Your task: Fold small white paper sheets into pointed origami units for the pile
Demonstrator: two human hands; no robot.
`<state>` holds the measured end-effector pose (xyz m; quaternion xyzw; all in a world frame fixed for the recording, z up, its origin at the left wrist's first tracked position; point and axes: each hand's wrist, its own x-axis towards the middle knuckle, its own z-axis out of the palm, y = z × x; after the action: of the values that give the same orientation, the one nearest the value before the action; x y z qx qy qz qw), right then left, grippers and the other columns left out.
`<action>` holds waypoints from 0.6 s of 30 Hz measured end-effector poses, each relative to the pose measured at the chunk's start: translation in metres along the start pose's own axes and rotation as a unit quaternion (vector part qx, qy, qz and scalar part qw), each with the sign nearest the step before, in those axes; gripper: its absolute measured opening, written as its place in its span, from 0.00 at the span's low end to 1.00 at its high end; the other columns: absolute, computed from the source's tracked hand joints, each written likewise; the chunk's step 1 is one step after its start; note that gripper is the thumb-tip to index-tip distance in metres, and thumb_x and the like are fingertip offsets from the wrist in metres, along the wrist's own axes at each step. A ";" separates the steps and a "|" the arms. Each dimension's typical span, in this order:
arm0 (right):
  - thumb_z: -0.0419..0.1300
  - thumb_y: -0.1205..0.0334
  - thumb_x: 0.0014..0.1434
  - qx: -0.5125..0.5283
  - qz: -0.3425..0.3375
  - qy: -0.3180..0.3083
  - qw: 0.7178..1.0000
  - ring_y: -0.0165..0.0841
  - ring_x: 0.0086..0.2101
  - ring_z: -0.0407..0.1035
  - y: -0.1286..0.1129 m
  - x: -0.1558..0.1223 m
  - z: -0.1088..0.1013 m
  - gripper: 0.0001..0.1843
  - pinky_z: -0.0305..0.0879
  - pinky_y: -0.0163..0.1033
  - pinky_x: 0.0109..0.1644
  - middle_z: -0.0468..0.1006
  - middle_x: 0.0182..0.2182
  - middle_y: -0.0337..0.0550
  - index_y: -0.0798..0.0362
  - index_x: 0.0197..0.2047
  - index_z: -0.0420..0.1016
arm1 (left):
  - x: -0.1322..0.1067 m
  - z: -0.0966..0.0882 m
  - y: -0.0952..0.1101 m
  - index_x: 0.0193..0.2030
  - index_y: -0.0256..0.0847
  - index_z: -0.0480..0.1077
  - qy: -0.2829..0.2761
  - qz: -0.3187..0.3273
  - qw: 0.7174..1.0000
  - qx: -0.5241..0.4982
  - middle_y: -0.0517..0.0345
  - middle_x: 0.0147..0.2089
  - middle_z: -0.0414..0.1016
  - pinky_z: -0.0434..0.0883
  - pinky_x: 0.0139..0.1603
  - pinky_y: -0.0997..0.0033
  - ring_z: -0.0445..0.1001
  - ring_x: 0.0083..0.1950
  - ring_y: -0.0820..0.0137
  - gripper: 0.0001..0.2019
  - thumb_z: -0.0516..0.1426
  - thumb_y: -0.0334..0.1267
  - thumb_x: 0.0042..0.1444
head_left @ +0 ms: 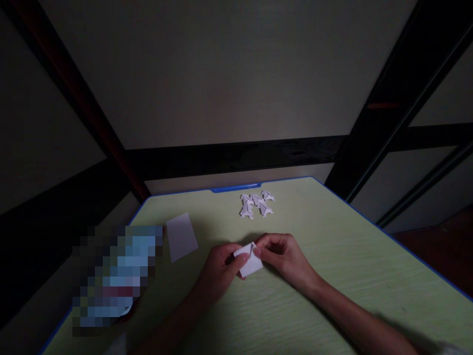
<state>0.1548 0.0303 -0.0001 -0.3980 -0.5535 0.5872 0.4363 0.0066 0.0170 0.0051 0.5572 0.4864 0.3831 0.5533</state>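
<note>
Between my hands, above the table, is a small piece of folded white paper (pixel 251 266), with a raised flap near its top edge. My left hand (pixel 222 266) grips its left side, thumb on top and fingers beneath. My right hand (pixel 279 251) pinches the flap at the upper right corner between thumb and fingertips. Farther back lie several folded white paper figures (pixel 247 211) in a cluster. To the left, a flat white sheet of paper (pixel 182 237) rests on the table.
The pale green table (pixel 332 251) has a blue edge and a blue handle (pixel 236 188) at its far side. At the left edge sits a pixelated, bright object (pixel 121 278). Behind the table rises a panelled wall (pixel 236 74) with dark strips.
</note>
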 end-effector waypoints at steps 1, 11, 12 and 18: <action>0.62 0.60 0.42 -0.003 0.002 0.006 1.000 0.24 0.20 0.60 0.000 0.000 0.000 0.10 0.56 0.32 0.26 0.70 0.19 0.38 0.59 0.21 0.70 | 0.000 0.000 0.000 0.19 0.34 0.65 -0.002 -0.001 1.000 -0.001 0.62 0.17 0.64 0.60 0.21 0.77 0.62 0.21 0.75 0.10 0.55 0.39 0.41; 0.64 0.61 0.36 0.006 0.019 0.033 0.999 0.24 0.20 0.60 -0.003 -0.001 0.005 0.09 0.56 0.32 0.25 0.70 0.17 0.37 0.58 0.19 0.71 | -0.001 0.001 -0.002 0.19 0.33 0.67 0.031 -0.002 0.997 0.065 0.64 0.16 0.60 0.54 0.20 0.78 0.59 0.20 0.76 0.12 0.56 0.41 0.41; 0.64 0.62 0.36 0.012 0.024 0.035 0.999 0.24 0.20 0.60 -0.003 -0.001 0.006 0.09 0.56 0.32 0.25 0.70 0.17 0.37 0.58 0.19 0.71 | -0.001 0.001 -0.002 0.18 0.33 0.66 0.035 -0.004 0.997 0.067 0.64 0.16 0.59 0.53 0.20 0.78 0.58 0.20 0.76 0.12 0.55 0.41 0.41; 0.62 0.63 0.38 0.020 0.041 0.050 0.998 0.22 0.18 0.58 -0.002 0.000 0.007 0.08 0.53 0.31 0.24 0.68 0.16 0.35 0.59 0.18 0.69 | -0.001 0.002 -0.002 0.17 0.34 0.64 0.045 -0.007 0.996 0.074 0.64 0.16 0.59 0.53 0.19 0.78 0.58 0.20 0.77 0.11 0.55 0.40 0.41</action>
<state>0.1486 0.0284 0.0027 -0.4400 -0.5026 0.5950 0.4469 0.0080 0.0157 0.0025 0.5752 0.5420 0.3666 0.4909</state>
